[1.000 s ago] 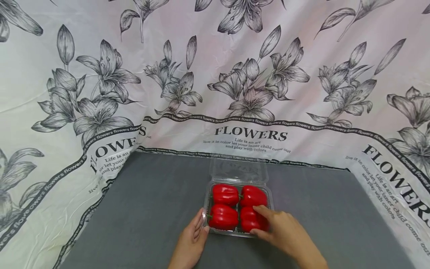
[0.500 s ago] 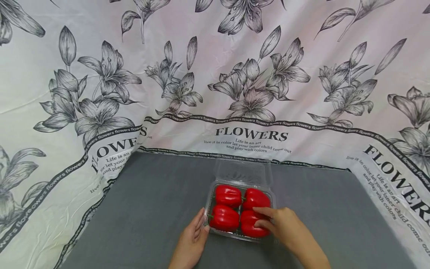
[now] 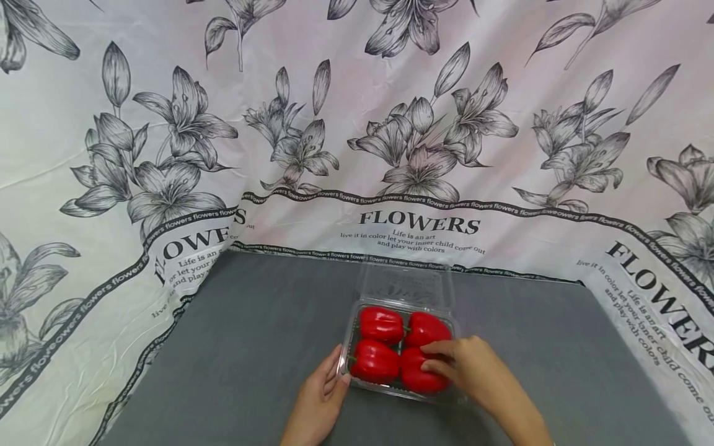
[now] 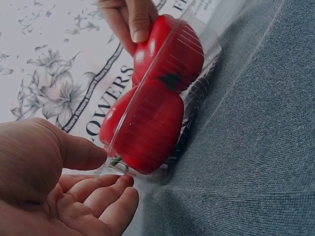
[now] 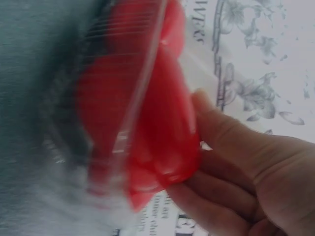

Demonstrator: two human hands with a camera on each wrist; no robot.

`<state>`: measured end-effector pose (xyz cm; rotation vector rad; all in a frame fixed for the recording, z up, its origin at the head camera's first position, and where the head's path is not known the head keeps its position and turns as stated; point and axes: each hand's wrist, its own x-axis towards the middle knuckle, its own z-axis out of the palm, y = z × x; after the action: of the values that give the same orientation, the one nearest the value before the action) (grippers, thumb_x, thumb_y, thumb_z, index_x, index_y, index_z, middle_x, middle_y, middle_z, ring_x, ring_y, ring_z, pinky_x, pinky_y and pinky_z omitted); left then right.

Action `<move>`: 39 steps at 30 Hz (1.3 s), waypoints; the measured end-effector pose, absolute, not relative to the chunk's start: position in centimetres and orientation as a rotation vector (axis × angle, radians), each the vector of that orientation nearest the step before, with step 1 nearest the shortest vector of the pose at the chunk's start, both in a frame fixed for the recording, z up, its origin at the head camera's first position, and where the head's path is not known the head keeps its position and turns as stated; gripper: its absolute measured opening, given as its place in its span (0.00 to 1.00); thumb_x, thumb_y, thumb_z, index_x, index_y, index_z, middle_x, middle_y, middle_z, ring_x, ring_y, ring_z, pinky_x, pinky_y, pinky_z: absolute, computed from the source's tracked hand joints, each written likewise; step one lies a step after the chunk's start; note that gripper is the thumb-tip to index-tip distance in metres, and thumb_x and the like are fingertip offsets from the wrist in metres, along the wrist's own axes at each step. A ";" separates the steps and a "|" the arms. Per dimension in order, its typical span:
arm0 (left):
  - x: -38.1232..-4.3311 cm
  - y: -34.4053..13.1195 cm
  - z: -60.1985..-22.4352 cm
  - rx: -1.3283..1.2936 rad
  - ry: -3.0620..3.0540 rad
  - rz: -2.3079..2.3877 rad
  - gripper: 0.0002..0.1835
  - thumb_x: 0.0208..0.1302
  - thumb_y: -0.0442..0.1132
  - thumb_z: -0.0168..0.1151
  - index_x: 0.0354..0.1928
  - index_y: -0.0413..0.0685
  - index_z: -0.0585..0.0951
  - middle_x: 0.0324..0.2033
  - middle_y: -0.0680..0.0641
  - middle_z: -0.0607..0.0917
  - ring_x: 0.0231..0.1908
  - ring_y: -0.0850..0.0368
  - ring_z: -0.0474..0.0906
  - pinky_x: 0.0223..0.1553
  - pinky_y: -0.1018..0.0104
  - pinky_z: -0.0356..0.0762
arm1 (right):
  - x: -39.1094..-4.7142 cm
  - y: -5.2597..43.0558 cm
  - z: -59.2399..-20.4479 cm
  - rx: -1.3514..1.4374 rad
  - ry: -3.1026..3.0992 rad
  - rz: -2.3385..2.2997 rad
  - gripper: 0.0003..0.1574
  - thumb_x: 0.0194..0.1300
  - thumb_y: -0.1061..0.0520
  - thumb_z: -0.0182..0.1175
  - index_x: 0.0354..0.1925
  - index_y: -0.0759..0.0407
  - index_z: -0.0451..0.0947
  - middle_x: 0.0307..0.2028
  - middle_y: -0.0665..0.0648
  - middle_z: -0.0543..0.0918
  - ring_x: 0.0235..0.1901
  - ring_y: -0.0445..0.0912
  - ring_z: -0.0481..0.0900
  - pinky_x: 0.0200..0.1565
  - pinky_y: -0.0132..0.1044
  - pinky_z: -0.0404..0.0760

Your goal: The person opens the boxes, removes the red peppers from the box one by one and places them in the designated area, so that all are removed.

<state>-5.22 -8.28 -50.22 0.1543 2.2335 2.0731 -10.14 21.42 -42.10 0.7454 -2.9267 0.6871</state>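
Observation:
A clear plastic clamshell container (image 3: 385, 389) stands on the grey table with its lid (image 3: 406, 286) laid back, holding several red bell peppers in two rows. My left hand (image 3: 318, 396) holds its left side near the front corner; in the left wrist view the thumb (image 4: 86, 153) lies at the rim, with the fingers outside the wall. My right hand (image 3: 474, 365) grips the front right bell pepper (image 3: 419, 376) between thumb and fingers. The right wrist view, blurred, shows these fingers against that pepper (image 5: 170, 123). Other peppers are at front left (image 3: 375, 361), back left (image 3: 380, 324) and back right (image 3: 426, 328).
The grey tabletop (image 3: 251, 347) extends on both sides of the container. Behind and at the sides hangs a white cloth (image 3: 413, 155) printed with grey flowers and lettering. The opened lid reaches close to the back cloth.
The container has shifted slightly right and turned a little. My right thumb has moved from the front edge up onto the front right pepper. My left hand has stayed at the left side.

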 end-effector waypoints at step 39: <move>-5.1 -8.3 -50.4 0.142 2.230 2.063 0.25 0.79 0.41 0.63 0.73 0.46 0.76 0.75 0.44 0.71 0.74 0.46 0.67 0.63 0.70 0.75 | -10.8 25.7 -39.0 0.576 -2.725 0.942 0.20 0.60 0.51 0.79 0.52 0.45 0.92 0.42 0.48 0.93 0.38 0.39 0.91 0.38 0.29 0.88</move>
<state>-5.07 -8.32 -50.45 0.1419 2.2298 2.0632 -10.81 25.70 -38.99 0.5758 -2.7250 0.9425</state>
